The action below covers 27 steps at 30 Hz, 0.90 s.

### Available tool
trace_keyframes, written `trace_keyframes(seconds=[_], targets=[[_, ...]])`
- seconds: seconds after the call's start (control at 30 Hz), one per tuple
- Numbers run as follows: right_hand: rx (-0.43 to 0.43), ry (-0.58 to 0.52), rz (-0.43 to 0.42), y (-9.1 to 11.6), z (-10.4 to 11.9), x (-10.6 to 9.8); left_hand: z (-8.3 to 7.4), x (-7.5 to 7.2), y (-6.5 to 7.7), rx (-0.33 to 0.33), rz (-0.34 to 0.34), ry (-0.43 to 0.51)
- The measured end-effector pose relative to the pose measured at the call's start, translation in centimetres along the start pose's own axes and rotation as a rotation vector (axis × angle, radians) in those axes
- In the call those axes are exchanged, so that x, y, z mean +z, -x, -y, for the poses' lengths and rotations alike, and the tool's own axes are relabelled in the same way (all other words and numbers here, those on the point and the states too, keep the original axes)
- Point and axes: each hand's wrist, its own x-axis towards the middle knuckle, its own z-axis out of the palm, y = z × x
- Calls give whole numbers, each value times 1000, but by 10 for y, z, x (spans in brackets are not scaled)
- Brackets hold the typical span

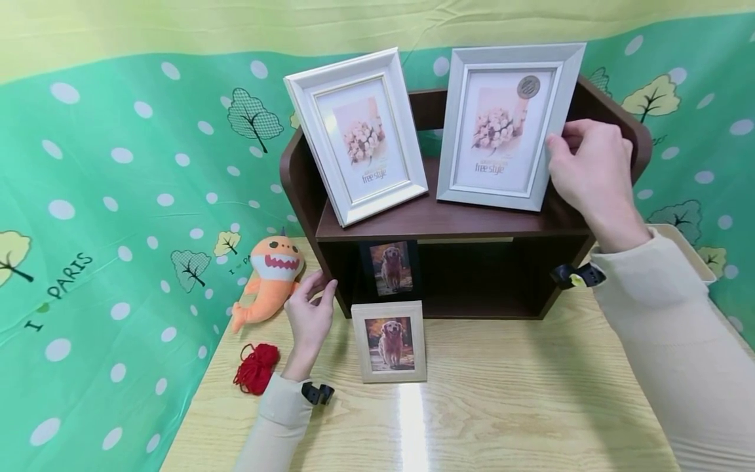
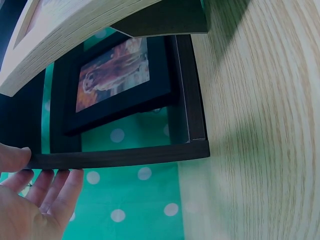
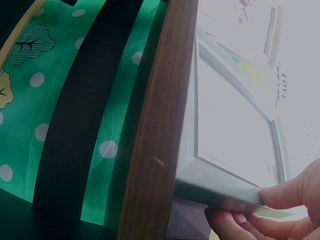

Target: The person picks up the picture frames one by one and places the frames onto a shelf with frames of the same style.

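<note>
Past a beige frame on the tabletop, a left hand meets the left side of a brown shelf unit (gripping or merely touching, one cannot tell). Farther off, a right hand pinches the right edge of a grey frame at the upper board, right of a white frame. Good handling likely calls for a light, steady pinch and clearance from that neighbor.

four picture frames: one white frame, one grey frame, one black frame, one pale-wood frame; one dark shelf; one plush shark; one red yarn bundle; two hands, left hand, right hand; one table; perhaps one tray, partly hidden.
</note>
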Motion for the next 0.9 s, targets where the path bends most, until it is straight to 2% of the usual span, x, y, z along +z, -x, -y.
trace_keyframes(seconds=[0.17,0.4,0.77,0.9], targets=[[-6,3,9,0,0,0,-3,0,0,-3,1,0],[7,6,33,0,0,0,-40,0,-2,4,-4,-16],[-9,9,50,2,-1,-1,-39,-1,-1,4,-2,-2],[-38,11,55,7,-1,-2,-40,-1,-1,11,-4,-5]])
